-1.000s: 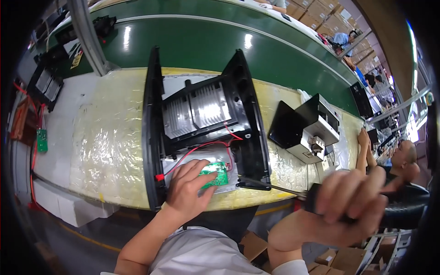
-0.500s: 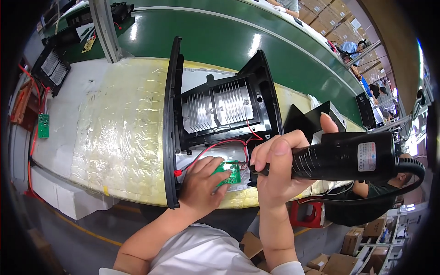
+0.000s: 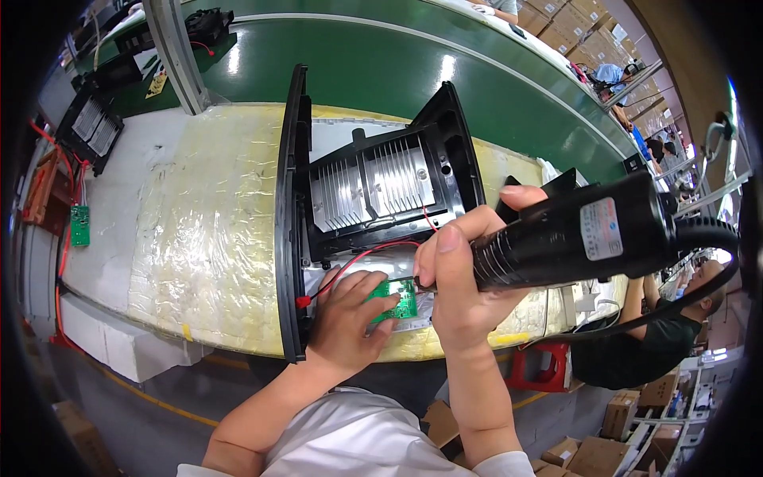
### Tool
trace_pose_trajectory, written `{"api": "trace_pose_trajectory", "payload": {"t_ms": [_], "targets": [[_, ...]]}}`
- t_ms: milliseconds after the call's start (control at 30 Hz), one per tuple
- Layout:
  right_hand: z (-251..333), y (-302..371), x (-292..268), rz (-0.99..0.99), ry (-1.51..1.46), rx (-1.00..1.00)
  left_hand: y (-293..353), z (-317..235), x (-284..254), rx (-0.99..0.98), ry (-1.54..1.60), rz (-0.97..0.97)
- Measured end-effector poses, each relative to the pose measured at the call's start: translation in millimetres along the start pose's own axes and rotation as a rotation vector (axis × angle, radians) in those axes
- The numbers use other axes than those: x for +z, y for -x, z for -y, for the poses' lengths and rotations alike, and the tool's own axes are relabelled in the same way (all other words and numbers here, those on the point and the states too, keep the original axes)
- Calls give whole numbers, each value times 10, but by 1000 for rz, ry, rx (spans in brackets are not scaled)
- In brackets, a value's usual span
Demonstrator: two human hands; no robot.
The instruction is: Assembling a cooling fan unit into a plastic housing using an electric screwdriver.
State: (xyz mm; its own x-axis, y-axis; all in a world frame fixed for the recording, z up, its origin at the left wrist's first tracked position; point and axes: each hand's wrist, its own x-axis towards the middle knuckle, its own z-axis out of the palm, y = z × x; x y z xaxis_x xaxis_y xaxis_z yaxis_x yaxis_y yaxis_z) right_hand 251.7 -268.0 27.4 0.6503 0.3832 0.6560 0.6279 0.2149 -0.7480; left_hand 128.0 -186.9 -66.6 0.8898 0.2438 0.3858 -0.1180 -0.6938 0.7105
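My left hand (image 3: pixel 351 318) holds a small green circuit board (image 3: pixel 404 300) by its left side, with fingers over its face. In my right hand (image 3: pixel 465 290) is a black corded electric screwdriver (image 3: pixel 548 238), lying nearly level with its cord end to the right. Its tip is hidden by my fingers, close to the board's right edge. Just beyond my hands stands a black housing (image 3: pixel 292 215) around a silver finned heat sink (image 3: pixel 373 187). A red wire (image 3: pixel 362 256) curves from the housing toward the board.
A yellowish film-covered bench (image 3: pixel 214 230) carries the work, with a green conveyor surface (image 3: pixel 358 63) behind it. Another green circuit board (image 3: pixel 80 226) hangs on red wires at the left. A metal post (image 3: pixel 176 60) rises at the far left. A co-worker (image 3: pixel 660 342) sits at right near a red stool (image 3: pixel 540 366).
My right hand has moved slightly left and toward the board, and the screwdriver's cord end has tipped upward. My left hand stays on the circuit board.
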Motion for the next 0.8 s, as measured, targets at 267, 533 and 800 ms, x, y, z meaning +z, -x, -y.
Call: {"api": "trace_pose_trajectory", "payload": {"t_ms": [267,533,800], "targets": [[160,48,82,-247,-233,130,0,179,26,73,113,18],[747,-337,-1285,-529,-185,-319,-13,234,-155,16,113,100],[-87,-401,-1965,-439,151,-136,21,234,-182,-29,103,121]]}}
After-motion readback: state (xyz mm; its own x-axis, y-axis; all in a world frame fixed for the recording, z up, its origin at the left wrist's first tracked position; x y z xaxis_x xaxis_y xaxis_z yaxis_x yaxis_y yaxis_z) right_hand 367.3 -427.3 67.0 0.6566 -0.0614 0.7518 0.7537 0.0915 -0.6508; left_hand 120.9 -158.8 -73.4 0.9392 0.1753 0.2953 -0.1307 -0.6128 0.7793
